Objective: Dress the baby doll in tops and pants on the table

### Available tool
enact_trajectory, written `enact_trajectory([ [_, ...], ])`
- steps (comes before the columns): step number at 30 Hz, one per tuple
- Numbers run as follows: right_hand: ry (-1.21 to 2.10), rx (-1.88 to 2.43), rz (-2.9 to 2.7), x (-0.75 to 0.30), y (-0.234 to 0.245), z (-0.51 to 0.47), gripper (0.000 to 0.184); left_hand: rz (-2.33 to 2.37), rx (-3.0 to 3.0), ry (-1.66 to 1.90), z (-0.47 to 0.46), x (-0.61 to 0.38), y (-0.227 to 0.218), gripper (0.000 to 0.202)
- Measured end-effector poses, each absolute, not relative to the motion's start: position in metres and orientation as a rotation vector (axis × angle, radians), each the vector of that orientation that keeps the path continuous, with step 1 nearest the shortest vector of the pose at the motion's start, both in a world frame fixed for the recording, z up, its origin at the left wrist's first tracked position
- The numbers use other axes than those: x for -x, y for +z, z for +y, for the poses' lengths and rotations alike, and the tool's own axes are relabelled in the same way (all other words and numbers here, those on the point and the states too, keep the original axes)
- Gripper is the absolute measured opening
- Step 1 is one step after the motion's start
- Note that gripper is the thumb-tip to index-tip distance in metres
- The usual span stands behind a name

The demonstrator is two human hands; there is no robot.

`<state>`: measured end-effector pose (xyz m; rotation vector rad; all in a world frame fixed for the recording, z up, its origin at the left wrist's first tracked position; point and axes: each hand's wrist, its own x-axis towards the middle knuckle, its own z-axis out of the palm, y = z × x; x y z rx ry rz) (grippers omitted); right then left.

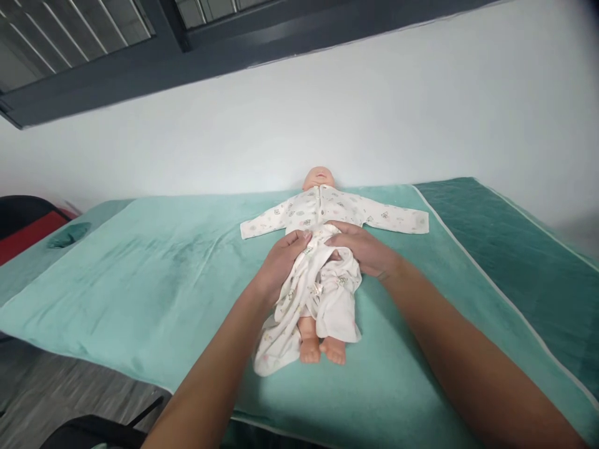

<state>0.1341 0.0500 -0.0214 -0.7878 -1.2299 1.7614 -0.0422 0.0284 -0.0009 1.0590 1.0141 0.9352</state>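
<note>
A baby doll (319, 178) lies on its back, head toward the wall. It wears a white printed baby top (322, 206) with a front placket, both sleeves spread wide. Over its lower body is bunched white printed baby clothing (339, 305); whether it joins the top I cannot tell. One leg of it covers the doll's leg on the right; the left part hangs loose beside the bare feet (309, 349). My left hand (285, 255) pinches the cloth at waist height. Opposite it, my right hand (358, 246) is closed on the same cloth, some fingers hidden in the folds.
A light green padded bed cover (154, 280) lies beneath the doll, with a darker green section (510, 249) at right. A white wall (374, 112) stands behind, below a dark window frame (210, 50). Black and red objects (28, 224) are at far left; a black item (93, 430) is below.
</note>
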Motion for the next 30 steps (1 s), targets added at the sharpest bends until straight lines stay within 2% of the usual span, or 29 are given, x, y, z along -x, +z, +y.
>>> enact_trajectory([
  [5, 1.636, 0.824, -1.141, -0.13, -0.02, 0.047, 0.012, 1.004, -1.309, 0.789, 0.012, 0.052, 0.004, 0.038],
  [10, 1.715, 0.702, -1.049, -0.124, -0.021, 0.043, 0.011, 1.003, -1.343, 0.815, 0.007, 0.054, 0.002, 0.037],
  [15, 1.777, 0.716, -1.051, -0.121, -0.023, 0.039, 0.024, 0.948, -1.159, 0.963, 0.013, 0.051, -0.004, 0.032],
  [22, 1.741, 0.723, -1.522, -0.13, -0.016, 0.036, 0.048, 0.919, -1.067, 1.086, 0.021, 0.046, -0.005, 0.028],
  [25, 1.767, 0.813, -1.59, -0.131, -0.018, 0.036, 0.039, 0.964, -1.076, 1.066, 0.023, 0.046, -0.005, 0.029],
  [30, 1.79, 0.845, -1.164, -0.122, -0.024, 0.037, 0.02, 0.971, -1.048, 0.996, 0.018, 0.04, -0.002, 0.031],
])
